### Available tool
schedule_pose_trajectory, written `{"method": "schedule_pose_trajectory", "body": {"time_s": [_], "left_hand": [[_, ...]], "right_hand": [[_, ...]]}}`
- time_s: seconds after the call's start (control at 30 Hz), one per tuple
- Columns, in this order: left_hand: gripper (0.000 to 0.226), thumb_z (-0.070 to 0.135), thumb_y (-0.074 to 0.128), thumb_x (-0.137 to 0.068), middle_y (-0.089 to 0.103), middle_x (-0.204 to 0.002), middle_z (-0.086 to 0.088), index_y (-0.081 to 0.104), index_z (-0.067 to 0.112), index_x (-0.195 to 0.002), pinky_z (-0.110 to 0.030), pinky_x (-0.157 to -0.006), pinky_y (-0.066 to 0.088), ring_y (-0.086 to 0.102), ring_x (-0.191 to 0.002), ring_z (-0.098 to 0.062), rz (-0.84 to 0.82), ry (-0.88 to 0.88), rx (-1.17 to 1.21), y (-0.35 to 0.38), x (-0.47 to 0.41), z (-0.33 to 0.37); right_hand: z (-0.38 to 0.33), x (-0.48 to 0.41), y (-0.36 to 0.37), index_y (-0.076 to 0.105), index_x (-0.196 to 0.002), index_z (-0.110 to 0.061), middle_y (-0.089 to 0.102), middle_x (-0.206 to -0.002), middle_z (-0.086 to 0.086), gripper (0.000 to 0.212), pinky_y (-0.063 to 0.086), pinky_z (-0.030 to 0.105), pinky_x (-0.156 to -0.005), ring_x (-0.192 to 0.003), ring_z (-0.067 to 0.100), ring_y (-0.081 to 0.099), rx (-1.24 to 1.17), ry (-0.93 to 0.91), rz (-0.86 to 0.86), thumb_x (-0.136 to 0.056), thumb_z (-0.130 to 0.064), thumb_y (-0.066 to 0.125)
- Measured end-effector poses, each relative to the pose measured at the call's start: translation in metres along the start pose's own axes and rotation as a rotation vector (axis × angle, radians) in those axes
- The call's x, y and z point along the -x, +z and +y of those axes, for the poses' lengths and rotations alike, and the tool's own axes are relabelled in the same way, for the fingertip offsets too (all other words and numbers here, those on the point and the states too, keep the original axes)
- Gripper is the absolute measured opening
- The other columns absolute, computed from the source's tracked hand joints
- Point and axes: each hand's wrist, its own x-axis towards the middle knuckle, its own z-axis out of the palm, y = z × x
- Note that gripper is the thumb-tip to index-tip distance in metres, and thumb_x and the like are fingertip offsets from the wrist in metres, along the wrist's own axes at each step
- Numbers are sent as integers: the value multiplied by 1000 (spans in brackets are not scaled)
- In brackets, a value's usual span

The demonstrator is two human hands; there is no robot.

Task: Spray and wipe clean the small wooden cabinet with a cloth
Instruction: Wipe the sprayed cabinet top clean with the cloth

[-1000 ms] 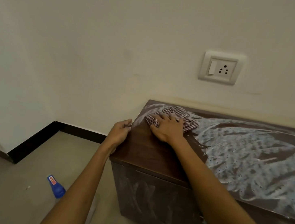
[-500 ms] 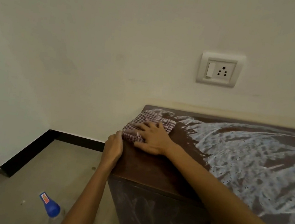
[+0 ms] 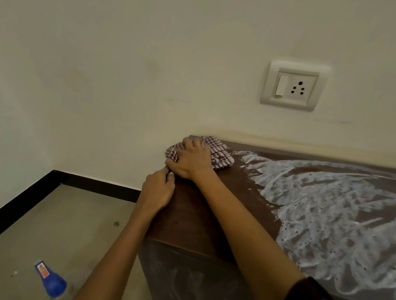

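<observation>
The small dark wooden cabinet [image 3: 196, 223] stands against the wall, its top smeared with white foam [image 3: 339, 220] over the right part. A red-and-white checked cloth [image 3: 218, 154] lies bunched at the top's far left corner. My right hand [image 3: 190, 160] presses flat on the cloth, fingers spread toward the left edge. My left hand [image 3: 156, 191] grips the cabinet's left edge just in front of it, fingers curled over the rim. A blue spray bottle [image 3: 51, 281] lies on the floor at lower left.
A white wall socket with a switch [image 3: 293, 87] sits above the cabinet. A black skirting board [image 3: 32, 197] runs along the wall's base around a corner. Grey floor [image 3: 54, 226] spreads to the cabinet's left. White streaks mark the cabinet front [image 3: 198, 284].
My right hand has slid the cloth left along the back of the top to the far left corner. My left hand stayed on the left edge, closer to the right hand now.
</observation>
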Motion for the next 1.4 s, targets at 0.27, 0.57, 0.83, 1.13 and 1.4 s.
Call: {"method": "schedule_pose_trajectory", "body": {"time_s": [0.27,0.57,0.83,1.13,1.4], "left_hand": [[42,17,31,-98,52,-132,-20,36,3,-137,-37,-101,36,49,-120,-34,4,22,-102,2,0,0],[40,12,32,-96,54,-128,-22,40,1,-134,-38,-98,39,51,-115,-34,-14,14,-113,4,-3,0],[39,13,32,-96,55,-127,-21,40,1,-133,-39,-97,40,53,-113,-36,-36,19,-120,0,-1,0],[29,11,33,-95,60,-109,-23,49,-1,-116,-37,-82,44,57,-94,-34,-38,59,-145,1,-1,0],[37,13,33,-96,57,-120,-25,43,-1,-128,-43,-91,43,55,-103,-38,-54,75,-175,1,1,0]], "right_hand": [[32,-24,-6,40,-137,-24,19,-149,9,53,23,52,-105,-137,34,15,-67,338,68,-92,-52,36],[16,-24,-2,42,-134,-11,33,-136,14,57,36,42,-91,-121,33,34,80,351,88,-93,-48,32],[113,22,-8,54,-126,-19,30,-143,8,57,32,48,-100,-130,33,27,-27,413,145,-88,-58,37],[160,76,-19,45,-136,-21,19,-152,9,61,3,64,-108,-139,35,12,17,680,128,-91,-58,27],[75,49,-14,49,-133,-15,12,-155,10,62,3,57,-111,-141,32,7,-77,215,-22,-95,-54,19]]}}
